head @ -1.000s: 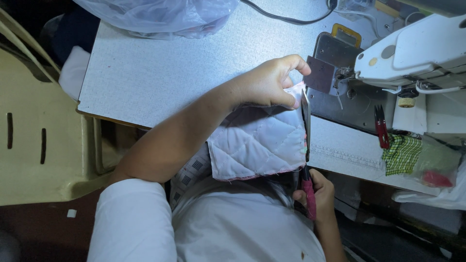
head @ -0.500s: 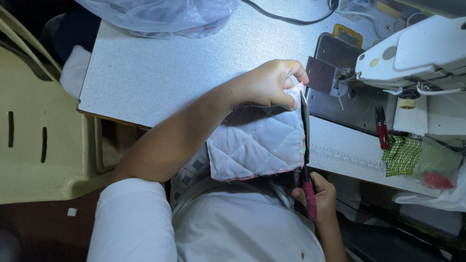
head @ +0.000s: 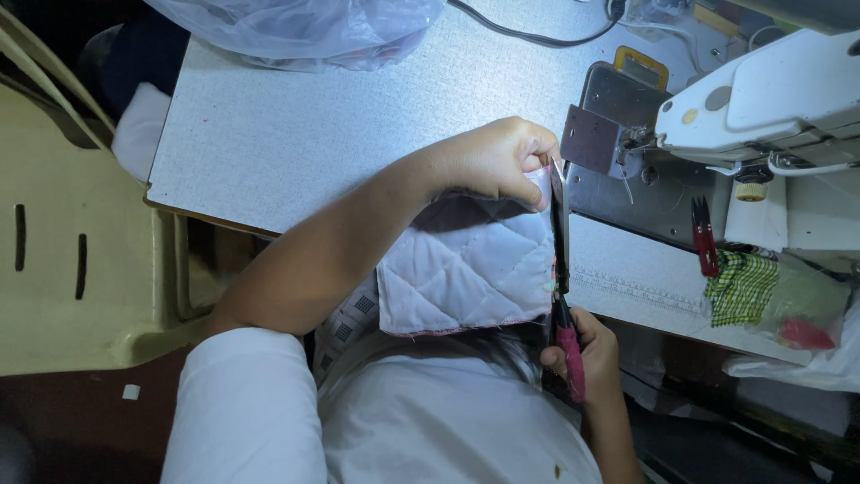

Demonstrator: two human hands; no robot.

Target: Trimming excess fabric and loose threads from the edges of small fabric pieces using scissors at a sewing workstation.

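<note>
Above the grey worktop (head: 296, 134), the left hand (head: 493, 161) pinches the quilted fabric piece (head: 470, 269) at its top corner; the right hand (head: 582, 354), partly hidden, grips red-handled scissors (head: 563, 287) along its edge.

Very little differs across the 3 pictures. The left hand (head: 497, 161), pinching the top corner of the pale quilted fabric piece (head: 466, 264), sits a touch lower and closer to the body than 1 second ago, and its fingers are curled tighter over the edge. The right hand (head: 582, 354), gripping the red-handled scissors (head: 563, 269), has shifted slightly, with the dark blades now reaching up along the fabric's right edge to just under the left fingertips.
</note>
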